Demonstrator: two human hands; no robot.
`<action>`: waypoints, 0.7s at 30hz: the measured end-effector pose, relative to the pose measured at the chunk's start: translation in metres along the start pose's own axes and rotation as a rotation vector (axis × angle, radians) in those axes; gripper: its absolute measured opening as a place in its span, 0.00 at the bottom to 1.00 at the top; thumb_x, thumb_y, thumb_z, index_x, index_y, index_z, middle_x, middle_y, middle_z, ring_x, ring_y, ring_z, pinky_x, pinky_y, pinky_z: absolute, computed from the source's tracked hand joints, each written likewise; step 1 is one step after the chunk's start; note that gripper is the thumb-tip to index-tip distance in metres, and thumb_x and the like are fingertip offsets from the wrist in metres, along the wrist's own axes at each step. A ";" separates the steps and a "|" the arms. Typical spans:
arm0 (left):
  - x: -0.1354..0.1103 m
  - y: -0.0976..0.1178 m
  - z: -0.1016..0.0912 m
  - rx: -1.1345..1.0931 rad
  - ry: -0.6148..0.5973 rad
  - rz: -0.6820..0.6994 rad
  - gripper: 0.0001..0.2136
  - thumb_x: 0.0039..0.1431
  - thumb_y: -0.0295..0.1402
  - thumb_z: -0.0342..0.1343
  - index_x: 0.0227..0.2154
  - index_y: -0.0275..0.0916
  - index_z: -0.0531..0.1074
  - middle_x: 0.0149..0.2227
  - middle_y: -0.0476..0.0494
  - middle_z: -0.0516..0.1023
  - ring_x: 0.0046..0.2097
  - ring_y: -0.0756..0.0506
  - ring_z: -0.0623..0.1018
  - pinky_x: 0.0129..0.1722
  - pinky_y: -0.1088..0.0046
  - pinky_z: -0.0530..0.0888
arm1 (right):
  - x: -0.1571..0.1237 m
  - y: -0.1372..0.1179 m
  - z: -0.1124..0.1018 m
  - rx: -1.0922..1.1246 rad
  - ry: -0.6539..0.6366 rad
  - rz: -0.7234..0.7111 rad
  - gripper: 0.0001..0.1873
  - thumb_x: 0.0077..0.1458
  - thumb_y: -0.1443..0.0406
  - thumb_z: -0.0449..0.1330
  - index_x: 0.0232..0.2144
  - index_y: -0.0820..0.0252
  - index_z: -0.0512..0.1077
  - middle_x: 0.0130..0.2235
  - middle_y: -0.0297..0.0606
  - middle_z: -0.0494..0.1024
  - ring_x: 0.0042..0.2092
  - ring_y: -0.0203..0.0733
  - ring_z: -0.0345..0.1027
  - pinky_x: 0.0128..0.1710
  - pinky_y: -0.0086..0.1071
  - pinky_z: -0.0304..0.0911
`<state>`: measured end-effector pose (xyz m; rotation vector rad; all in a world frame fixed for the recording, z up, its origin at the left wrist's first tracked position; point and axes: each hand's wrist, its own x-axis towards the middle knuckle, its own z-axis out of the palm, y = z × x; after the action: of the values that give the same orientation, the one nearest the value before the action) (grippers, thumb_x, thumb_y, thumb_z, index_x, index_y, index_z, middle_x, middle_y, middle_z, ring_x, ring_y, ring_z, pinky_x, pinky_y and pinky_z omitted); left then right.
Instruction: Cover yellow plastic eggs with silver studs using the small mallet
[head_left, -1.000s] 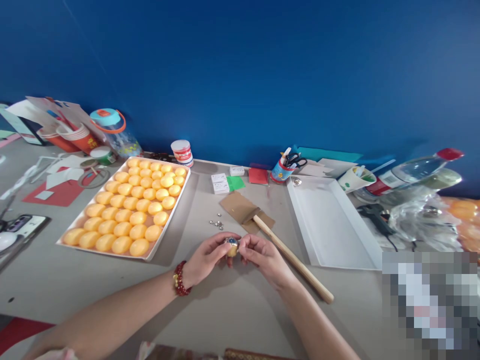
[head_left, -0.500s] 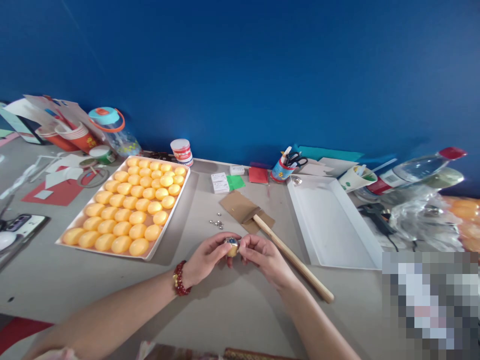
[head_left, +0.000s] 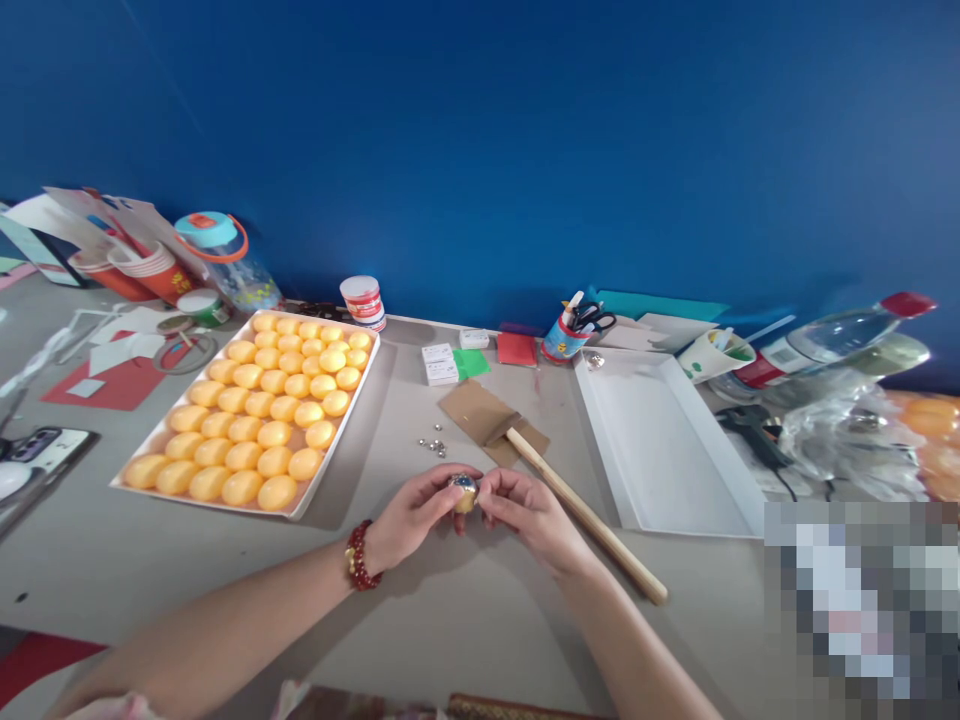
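Note:
Between the thumb and fingers of my left hand (head_left: pixel 409 518) is a small ball (head_left: pixel 465 494), shiny silver on top and yellowish below. My right hand (head_left: pixel 534 520) is pinched closed against the ball's right side. Whatever sits between those right fingertips is too small or hidden to name. Several tiny silver beads or bells (head_left: pixel 433 447) lie on the table just beyond my hands. Behind my right hand, a wooden stick (head_left: pixel 600 530) rests with its far end on a folded piece of brown cardboard (head_left: pixel 471 406).
On the left stands a shallow white tray (head_left: pixel 337 432) filled with orange balls (head_left: pixel 260 404). A second white tray (head_left: pixel 660 440) lies right, beside a black glue gun (head_left: pixel 754 432). Along the blue wall are small white boxes (head_left: pixel 440 365), a scissors cup (head_left: pixel 564 342) and a water bottle (head_left: pixel 217 250).

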<state>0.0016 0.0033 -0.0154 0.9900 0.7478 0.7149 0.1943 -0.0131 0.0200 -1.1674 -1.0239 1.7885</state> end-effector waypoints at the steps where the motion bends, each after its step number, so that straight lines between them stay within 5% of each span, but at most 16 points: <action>1: 0.000 0.000 0.000 0.002 0.000 0.000 0.18 0.62 0.43 0.55 0.49 0.37 0.73 0.34 0.44 0.77 0.30 0.49 0.74 0.30 0.74 0.68 | 0.000 0.000 0.000 -0.003 0.002 -0.002 0.18 0.49 0.52 0.70 0.28 0.60 0.71 0.27 0.32 0.70 0.29 0.35 0.62 0.33 0.30 0.56; 21: 0.001 0.001 0.002 0.046 0.003 0.014 0.20 0.61 0.46 0.56 0.47 0.36 0.72 0.32 0.46 0.76 0.28 0.50 0.75 0.30 0.74 0.69 | 0.000 0.002 -0.002 0.035 -0.023 0.037 0.19 0.48 0.53 0.70 0.27 0.61 0.71 0.26 0.31 0.71 0.29 0.34 0.63 0.33 0.29 0.56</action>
<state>0.0034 0.0040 -0.0139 1.0367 0.7636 0.7143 0.1956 -0.0130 0.0178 -1.1532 -0.9862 1.8451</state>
